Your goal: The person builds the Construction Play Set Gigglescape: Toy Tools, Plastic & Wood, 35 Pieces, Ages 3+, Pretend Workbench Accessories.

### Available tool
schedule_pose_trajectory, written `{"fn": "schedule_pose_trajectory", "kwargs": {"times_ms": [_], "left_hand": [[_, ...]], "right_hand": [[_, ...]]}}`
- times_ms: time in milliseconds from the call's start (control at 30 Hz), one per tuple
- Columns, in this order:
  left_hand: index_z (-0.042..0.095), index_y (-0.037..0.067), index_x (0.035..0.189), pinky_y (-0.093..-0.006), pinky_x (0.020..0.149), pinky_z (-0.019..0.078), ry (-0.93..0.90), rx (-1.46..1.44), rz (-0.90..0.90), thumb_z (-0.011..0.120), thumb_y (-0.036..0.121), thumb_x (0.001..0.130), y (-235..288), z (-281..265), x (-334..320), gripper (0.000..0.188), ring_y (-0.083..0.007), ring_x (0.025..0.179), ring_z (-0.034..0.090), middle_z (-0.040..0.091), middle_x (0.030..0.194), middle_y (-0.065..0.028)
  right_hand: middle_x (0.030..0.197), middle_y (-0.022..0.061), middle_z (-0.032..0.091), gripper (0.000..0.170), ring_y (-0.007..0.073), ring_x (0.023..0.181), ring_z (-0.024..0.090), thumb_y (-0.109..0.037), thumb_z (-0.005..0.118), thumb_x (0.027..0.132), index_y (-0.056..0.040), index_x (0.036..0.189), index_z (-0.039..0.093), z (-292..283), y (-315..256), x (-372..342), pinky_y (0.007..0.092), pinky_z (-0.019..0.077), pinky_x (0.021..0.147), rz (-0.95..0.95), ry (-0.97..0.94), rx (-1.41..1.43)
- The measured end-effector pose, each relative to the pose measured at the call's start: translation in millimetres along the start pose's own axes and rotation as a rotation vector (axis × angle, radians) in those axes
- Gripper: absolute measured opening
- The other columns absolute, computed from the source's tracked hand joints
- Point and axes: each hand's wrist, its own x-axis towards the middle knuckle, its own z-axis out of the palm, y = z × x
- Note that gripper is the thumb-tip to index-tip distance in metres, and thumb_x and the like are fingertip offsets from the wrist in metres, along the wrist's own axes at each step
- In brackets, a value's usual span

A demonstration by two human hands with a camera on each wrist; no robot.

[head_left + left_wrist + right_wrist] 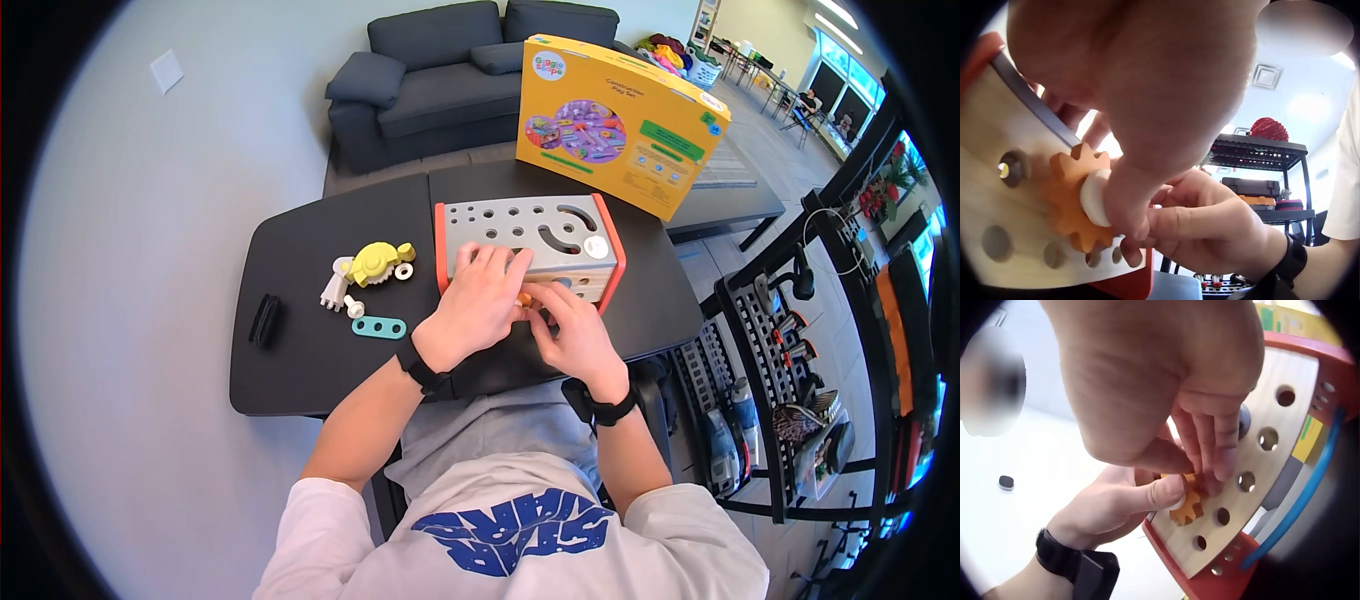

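Note:
An orange gear (pixel 1075 197) lies flat against the holed wooden side of a toy box (pixel 520 225) with red ends and a grey top. A white round-headed bolt (pixel 1092 199) sits at the gear's centre. My left hand (pixel 478 305) reaches over the box's top edge, its thumb pressed on the bolt head. My right hand (pixel 578 335) holds the gear's edge between thumb and fingertips, close beside the left thumb. Left of the box lie a yellow toy piece (pixel 376 262), a pale grey piece (pixel 336 284), a white bolt (pixel 354 307) and a teal three-hole strip (pixel 379 328).
A white ring (pixel 403 271) lies near the yellow piece. A black object (pixel 265 320) rests at the table's left edge. Behind the toy box stands a large yellow carton (pixel 620 125). To the right is a black rack (pixel 770 350) with tools.

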Motion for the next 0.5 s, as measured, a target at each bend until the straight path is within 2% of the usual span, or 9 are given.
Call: {"fn": "schedule_pose_trajectory", "kwargs": {"times_ms": [33,100,267,333,367,433,500], "left_hand": [[0.053,0.003,0.131,-0.045,0.103,0.035,0.003,0.024,0.014,0.085,0.024,0.073,-1,0,0,0.07,-0.0302,0.112,0.058,0.061,0.111,-0.0145],[0.054,0.003,0.131,-0.0446,0.103,0.0358,0.021,0.007,0.021,0.085,0.024,0.073,-2,0,-1,0.069,-0.03,0.112,0.058,0.062,0.111,-0.0141],[0.059,0.004,0.125,-0.0436,0.102,0.0395,0.066,-0.047,0.057,0.083,0.024,0.076,-9,-6,-7,0.058,-0.0304,0.112,0.059,0.063,0.114,-0.0122],[0.066,0.006,0.116,-0.043,0.103,0.0423,0.151,-0.192,0.091,0.081,0.022,0.081,-18,-16,-13,0.042,-0.0308,0.115,0.059,0.065,0.12,-0.0103],[0.066,0.006,0.116,-0.043,0.103,0.0423,0.151,-0.191,0.091,0.081,0.022,0.081,-24,-21,-17,0.042,-0.0308,0.115,0.059,0.065,0.12,-0.0103],[0.069,0.005,0.107,-0.0426,0.102,0.045,0.192,-0.206,-0.039,0.078,0.021,0.084,-42,-34,-23,0.029,-0.0304,0.115,0.06,0.067,0.119,-0.0097],[0.069,0.004,0.104,-0.0429,0.101,0.0466,0.23,-0.189,-0.138,0.076,0.019,0.086,-66,-44,-30,0.024,-0.0317,0.114,0.06,0.068,0.115,-0.011]], "right_hand": [[0.104,0.0153,0.068,0.032,0.0344,0.088,0.067,0.004,0.066,0.084,-0.0018,0.115,0.065,-1,-3,2,0.0393,0.0552,0.075,0.0,-0.004,0.003],[0.106,0.0127,0.067,0.03,0.0324,0.099,0.065,0.0,0.068,0.083,-0.0032,0.113,0.066,-4,-4,9,0.0411,0.0527,0.084,-0.185,0.127,-0.112],[0.11,0.0104,0.064,0.028,0.0313,0.113,0.059,-0.004,0.07,0.081,-0.0042,0.109,0.067,-6,1,28,0.0428,0.0465,0.097,-0.214,0.17,-0.239],[0.112,0.0105,0.062,0.028,0.0315,0.116,0.058,-0.006,0.071,0.081,-0.0042,0.108,0.067,-5,3,33,0.044,0.0446,0.1,-0.222,0.195,-0.273],[0.115,0.0115,0.061,0.027,0.0319,0.118,0.056,-0.009,0.073,0.082,-0.004,0.108,0.067,-3,3,35,0.0462,0.0424,0.102,-0.215,0.189,-0.3],[0.118,0.0125,0.06,0.027,0.0324,0.121,0.055,-0.012,0.074,0.082,-0.0038,0.107,0.066,0,7,37,0.0483,0.0402,0.105,-0.205,0.183,-0.327],[0.122,0.0133,0.058,0.03,0.032,0.124,0.052,-0.02,0.075,0.085,-0.0031,0.108,0.065,3,11,37,0.0521,0.0334,0.109,-0.206,0.135,-0.358]]}}
